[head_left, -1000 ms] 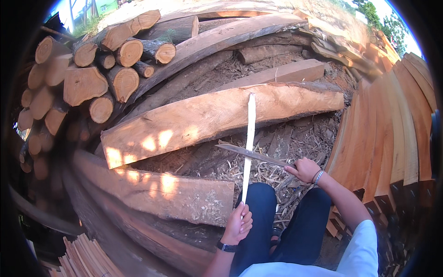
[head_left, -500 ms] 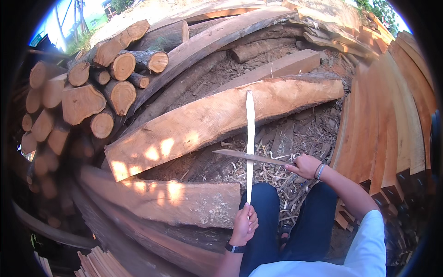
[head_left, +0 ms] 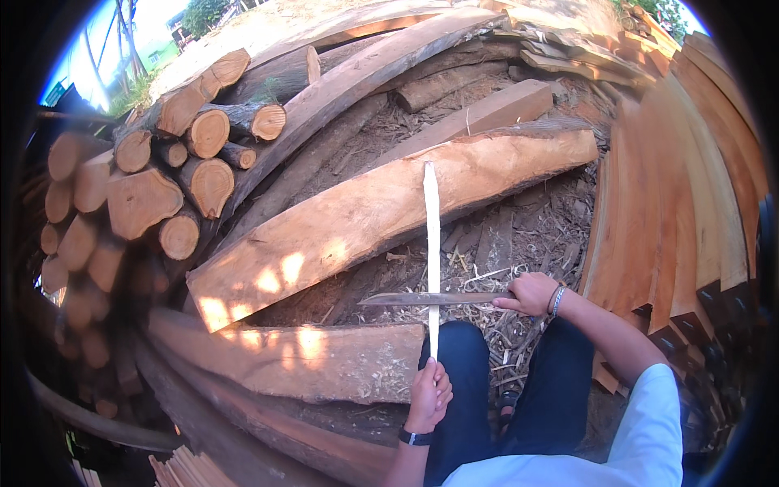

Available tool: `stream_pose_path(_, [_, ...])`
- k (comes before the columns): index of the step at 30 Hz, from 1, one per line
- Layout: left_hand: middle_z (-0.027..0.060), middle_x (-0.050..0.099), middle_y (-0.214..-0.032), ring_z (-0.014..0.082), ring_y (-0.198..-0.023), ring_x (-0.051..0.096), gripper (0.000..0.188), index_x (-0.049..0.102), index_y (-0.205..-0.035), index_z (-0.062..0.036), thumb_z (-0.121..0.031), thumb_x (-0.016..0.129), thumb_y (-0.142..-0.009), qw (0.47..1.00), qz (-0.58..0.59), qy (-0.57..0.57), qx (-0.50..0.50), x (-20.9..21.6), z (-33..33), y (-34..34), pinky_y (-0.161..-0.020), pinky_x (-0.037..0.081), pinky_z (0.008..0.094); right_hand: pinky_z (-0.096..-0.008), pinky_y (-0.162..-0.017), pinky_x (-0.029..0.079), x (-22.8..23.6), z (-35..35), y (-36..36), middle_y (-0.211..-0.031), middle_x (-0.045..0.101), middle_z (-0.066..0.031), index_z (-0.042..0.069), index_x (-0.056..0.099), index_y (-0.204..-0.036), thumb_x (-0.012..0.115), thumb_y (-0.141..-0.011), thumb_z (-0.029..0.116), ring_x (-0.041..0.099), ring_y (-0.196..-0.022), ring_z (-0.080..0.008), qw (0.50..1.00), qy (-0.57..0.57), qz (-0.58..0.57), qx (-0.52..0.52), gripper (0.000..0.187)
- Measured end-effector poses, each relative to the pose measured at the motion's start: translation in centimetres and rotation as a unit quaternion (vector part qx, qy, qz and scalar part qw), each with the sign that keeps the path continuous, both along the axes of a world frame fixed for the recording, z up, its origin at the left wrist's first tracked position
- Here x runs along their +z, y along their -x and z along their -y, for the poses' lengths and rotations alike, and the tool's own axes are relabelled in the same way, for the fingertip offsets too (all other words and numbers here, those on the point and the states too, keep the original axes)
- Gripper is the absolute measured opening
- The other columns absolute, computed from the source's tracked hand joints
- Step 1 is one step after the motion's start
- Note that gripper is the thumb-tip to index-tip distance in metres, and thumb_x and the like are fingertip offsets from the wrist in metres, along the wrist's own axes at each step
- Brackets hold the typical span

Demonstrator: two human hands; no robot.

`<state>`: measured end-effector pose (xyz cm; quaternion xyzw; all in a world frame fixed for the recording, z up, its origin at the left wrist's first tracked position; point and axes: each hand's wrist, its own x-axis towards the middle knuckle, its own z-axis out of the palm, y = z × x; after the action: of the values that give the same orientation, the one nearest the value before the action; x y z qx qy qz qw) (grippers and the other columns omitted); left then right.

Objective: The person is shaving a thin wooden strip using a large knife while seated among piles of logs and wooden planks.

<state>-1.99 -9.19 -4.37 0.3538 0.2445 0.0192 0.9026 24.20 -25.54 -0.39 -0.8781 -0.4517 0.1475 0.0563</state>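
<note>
A long pale stripped stick [head_left: 432,235] points away from me, its far end on the face of a thick sawn slab [head_left: 357,215]. Closed round the stick's near end, just above my left thigh, is my left hand [head_left: 429,395]. My right hand [head_left: 531,295] grips the handle of a long-bladed knife [head_left: 398,299]. The blade lies crosswise over the lower part of the stick and reaches past it to the left. The handle itself is mostly hidden by my fingers.
Cut logs [head_left: 208,187] are stacked at the left. Sawn planks [head_left: 657,187] stand along the right. Another slab [head_left: 284,361] lies near my left side. Wood shavings [head_left: 511,325] cover the ground before my knees, and a squared beam [head_left: 479,118] lies behind the large slab.
My right hand has drawn the knife a little nearer along the stick, and the blade sits more level. The left hand keeps its hold. The whole view has shifted slightly.
</note>
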Motion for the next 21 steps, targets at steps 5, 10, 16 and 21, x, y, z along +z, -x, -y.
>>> stream_pose_path(5, [-0.0048,0.030,-0.050,0.0060,-0.032,0.024,0.039,0.038,-0.074,-0.0135,-0.035,0.033,-0.106,1.000,0.010,0.010,-0.002,0.0,0.4,-0.7,-0.031,0.021,0.0207,-0.0492,-0.072,0.054,-1.9,-1.6,-3.3,-0.072,0.065,-0.0265,-0.005,0.069,-0.075,0.037,-0.092,0.067,0.066,-0.073,-0.0420,0.993,-0.043,-0.016,-0.106,0.081])
stream_pose_path(10, [-0.0048,0.030,-0.049,0.0056,-0.032,0.024,0.039,0.038,-0.073,-0.0133,-0.035,0.034,-0.105,1.000,-0.003,0.003,0.003,0.1,0.0,0.3,-0.031,0.021,0.0209,-0.0484,-0.074,0.054,-0.9,-0.7,-1.0,-0.076,0.066,-0.0269,-0.004,0.069,-0.077,0.036,-0.091,0.069,0.067,-0.078,-0.0416,1.000,0.003,0.010,-0.006,0.082])
stream_pose_path(16, [-0.0047,0.030,-0.049,0.0059,-0.032,0.024,0.040,0.038,-0.072,-0.0133,-0.035,0.034,-0.105,1.000,-0.004,-0.002,-0.002,0.2,0.6,-0.3,-0.031,0.021,0.0211,-0.0487,-0.076,0.054,-2.2,-2.7,-3.9,-0.077,0.066,-0.0274,-0.005,0.069,-0.077,0.035,-0.091,0.070,0.067,-0.080,-0.0434,0.992,-0.032,-0.015,-0.120,0.084])
stream_pose_path(21, [-0.0046,0.030,-0.049,0.0057,-0.032,0.024,0.039,0.038,-0.072,-0.0135,-0.034,0.034,-0.105,1.000,-0.005,0.002,0.006,0.1,-0.3,0.2,-0.031,0.021,0.0208,-0.0490,-0.078,0.054,-1.0,-3.2,-2.7,-0.079,0.067,-0.0270,-0.005,0.070,-0.078,0.035,-0.090,0.071,0.067,-0.081,-0.0434,1.000,0.015,0.014,-0.024,0.084])
